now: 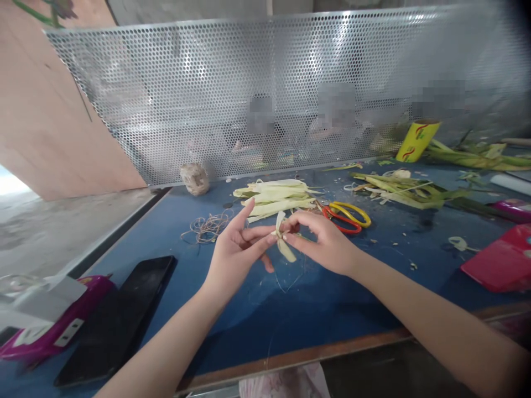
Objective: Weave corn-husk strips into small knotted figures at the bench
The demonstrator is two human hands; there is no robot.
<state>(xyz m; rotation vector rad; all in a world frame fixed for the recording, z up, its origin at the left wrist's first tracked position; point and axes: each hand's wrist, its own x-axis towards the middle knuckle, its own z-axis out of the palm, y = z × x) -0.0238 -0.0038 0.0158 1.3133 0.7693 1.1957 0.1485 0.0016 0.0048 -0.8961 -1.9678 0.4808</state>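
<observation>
Between both hands, above the blue table, is a small pale corn husk piece (286, 250), pinched in at its middle with strips sticking up and down. My left hand (244, 240) pinches it between thumb and fingers, the index finger pointing up. From the other side my right hand (321, 237) grips the same piece with thumb and bent index finger. A thin thread (286, 290) hangs in a loop below the fingers. Just behind lies a stack of pale corn husks (277, 193). Scissors (346, 215) with one red and one yellow handle rest right of the stack.
Tangled twine (207, 228) and a whitish roll (194, 178) sit at left. A black phone (120, 320) lies beside a purple power strip (62, 326). Green husks (409, 190), a yellow tube (418, 141) and a red object (500, 260) are at right. A perforated metal screen (249, 72) borders the back.
</observation>
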